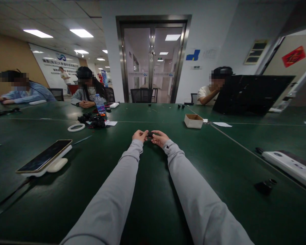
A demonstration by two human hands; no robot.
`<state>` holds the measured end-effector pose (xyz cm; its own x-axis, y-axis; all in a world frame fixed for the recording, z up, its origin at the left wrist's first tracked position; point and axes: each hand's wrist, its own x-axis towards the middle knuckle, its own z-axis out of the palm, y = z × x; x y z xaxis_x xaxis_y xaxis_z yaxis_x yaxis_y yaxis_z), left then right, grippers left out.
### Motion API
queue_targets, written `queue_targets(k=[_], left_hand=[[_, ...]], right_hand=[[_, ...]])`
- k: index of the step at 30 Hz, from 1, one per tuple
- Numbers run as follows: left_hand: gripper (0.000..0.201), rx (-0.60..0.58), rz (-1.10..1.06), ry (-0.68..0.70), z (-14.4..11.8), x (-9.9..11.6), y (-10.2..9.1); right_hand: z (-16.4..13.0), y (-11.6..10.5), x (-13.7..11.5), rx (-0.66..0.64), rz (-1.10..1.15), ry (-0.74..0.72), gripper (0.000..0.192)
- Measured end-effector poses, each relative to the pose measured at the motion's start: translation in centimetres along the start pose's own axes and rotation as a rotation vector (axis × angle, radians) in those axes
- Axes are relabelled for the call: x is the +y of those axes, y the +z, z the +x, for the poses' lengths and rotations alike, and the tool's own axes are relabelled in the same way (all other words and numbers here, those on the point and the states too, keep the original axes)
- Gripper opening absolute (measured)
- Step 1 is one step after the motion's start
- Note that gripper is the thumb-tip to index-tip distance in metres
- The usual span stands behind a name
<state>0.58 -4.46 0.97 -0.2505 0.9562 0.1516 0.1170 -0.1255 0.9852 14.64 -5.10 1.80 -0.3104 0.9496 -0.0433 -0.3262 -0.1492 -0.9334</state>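
In the head view both arms stretch straight out over the green table (153, 211), grey sleeves down to the wrists, and the two hands meet over it well out from the body. The left hand (140, 135) and the right hand (159, 137) are curled toward each other, fingers bent, pinching a small black part (150, 135) between them; the part sits right at the fingertips of both hands and is too small and dark to tell its shape. Beyond the right hand and a little to its right stands an open cardboard box (193, 120), and farther out past that a dark laptop (247, 93) with a person in a pale shirt behind it. Beyond the left hand and off to its left lies a heap of black parts (93, 121), with a white ring (76, 127) just beside the heap on its left and a water bottle (100, 104) behind it. Nearer the body than the left hand and well to its left, a phone (44, 160) leans tilted on a white stand. Well to the right of the right hand, nearer the body, a white device (290, 166) lies flat by the table edge, and a small black cylinder (265, 186) rests just in front of it. Two more people sit at the far left side of the table, well apart from the hands.
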Motion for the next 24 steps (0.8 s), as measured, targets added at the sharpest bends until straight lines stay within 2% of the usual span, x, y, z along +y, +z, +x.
queue_targets(k=[4,12,15,19,24], left_hand=[[0.032,0.0,-0.021,0.003,0.14,-0.07,-0.13],[0.035,-0.044,0.102,0.034,0.35,-0.45,-0.35],[0.031,-0.059,0.015,-0.024,0.36,-0.14,-0.34],[0.02,-0.144,-0.156,-0.129,0.29,0.35,-0.39],[0.019,-0.156,-0.214,-0.139,0.03,0.52,-0.52]], right_hand=[[-0.19,0.06,-0.16,-0.003,-0.011,0.006,0.022],[-0.31,0.33,-0.24,-0.001,-0.015,0.013,0.02],[-0.36,0.36,-0.31,0.009,-0.008,0.023,0.018],[-0.35,0.35,-0.43,0.05,0.005,0.034,0.016],[-0.39,0.34,-0.44,0.071,0.022,0.04,0.015]])
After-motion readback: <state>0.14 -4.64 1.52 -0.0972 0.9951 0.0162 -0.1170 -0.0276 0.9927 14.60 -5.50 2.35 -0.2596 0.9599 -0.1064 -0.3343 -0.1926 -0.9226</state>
